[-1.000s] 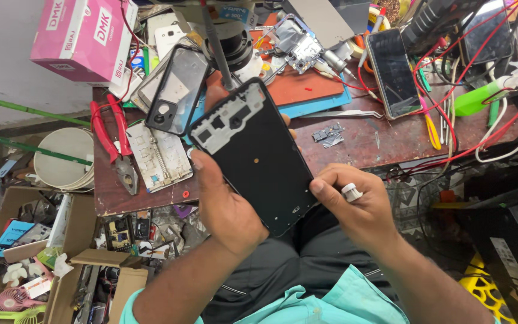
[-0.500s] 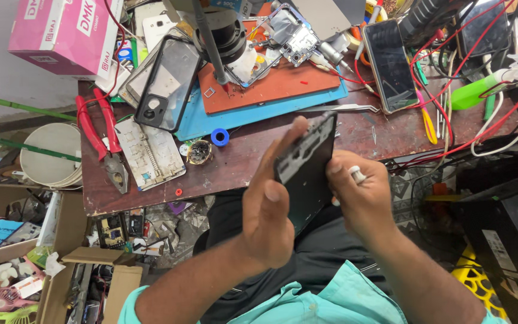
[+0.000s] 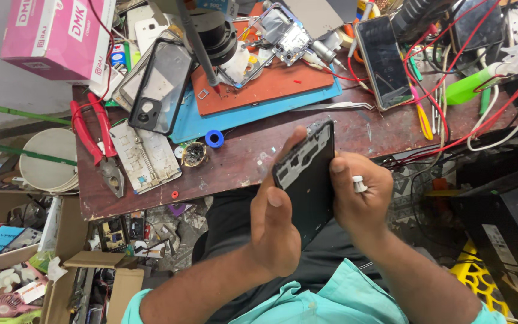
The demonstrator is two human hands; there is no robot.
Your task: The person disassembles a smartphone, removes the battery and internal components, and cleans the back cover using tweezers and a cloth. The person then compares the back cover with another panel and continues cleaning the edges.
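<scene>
Over the person's lap, just off the near edge of the scuffed reddish-brown surface (image 3: 259, 162), both hands grip a flat black phone panel (image 3: 307, 180) tilted on edge, its inner face showing pale cut-outs. Left hand (image 3: 277, 222) clasps its lower left edge, thumb up; right hand (image 3: 358, 192) pinches the right side and wears a small white ring. Red-handled pliers (image 3: 94, 144), a blue tape roll (image 3: 214, 138), and an orange mat (image 3: 265, 87) on a blue one lie on the surface.
</scene>
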